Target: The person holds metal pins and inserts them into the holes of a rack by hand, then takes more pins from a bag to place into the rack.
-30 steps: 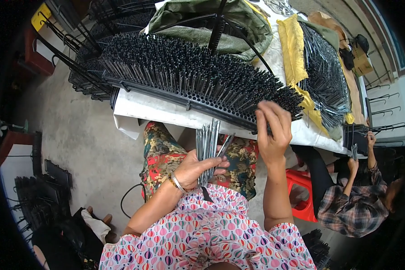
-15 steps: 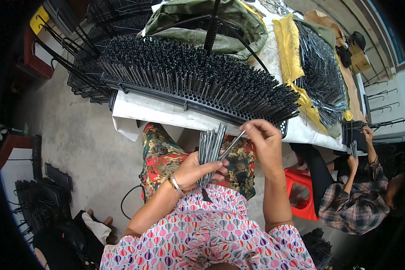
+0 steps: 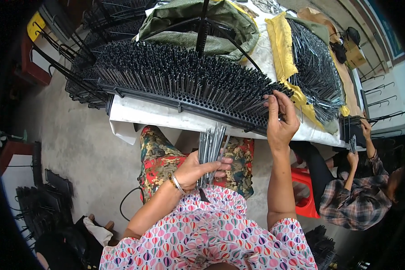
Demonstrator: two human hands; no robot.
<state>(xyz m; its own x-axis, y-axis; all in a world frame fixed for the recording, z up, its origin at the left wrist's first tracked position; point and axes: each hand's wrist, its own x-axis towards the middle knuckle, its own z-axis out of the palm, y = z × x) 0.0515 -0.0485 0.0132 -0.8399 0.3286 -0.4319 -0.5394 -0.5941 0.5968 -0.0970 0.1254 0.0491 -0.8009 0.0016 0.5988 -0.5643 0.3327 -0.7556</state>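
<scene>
My left hand [image 3: 192, 169], low over my lap, is closed round an upright bundle of thin grey metal rods [image 3: 210, 148]; its fingers show past the bundle's right side. Farther off and to the right, my right hand [image 3: 282, 119] pinches a thin rod at the right end of a long black perforated rack [image 3: 180, 107]. The pinched rod is partly lost against the dark rods behind it. Densely packed dark rods [image 3: 180, 67] stand upright in the rack's holes, while the row of holes along the near edge shows bare.
The rack lies on a white-covered table [image 3: 139, 112]. Behind it are an open green sack [image 3: 166, 33] and a yellow-edged sack of rods [image 3: 317, 67]. Black hooked frames [image 3: 69, 49] crowd the left. At right, a co-worker in a plaid shirt [image 3: 355, 202] holds rods near a red stool [image 3: 303, 198].
My right hand has moved from beside the bundle up and right to the rack, carrying a rod. My left hand keeps its hold, its fingers slightly more spread. The view has shifted slightly.
</scene>
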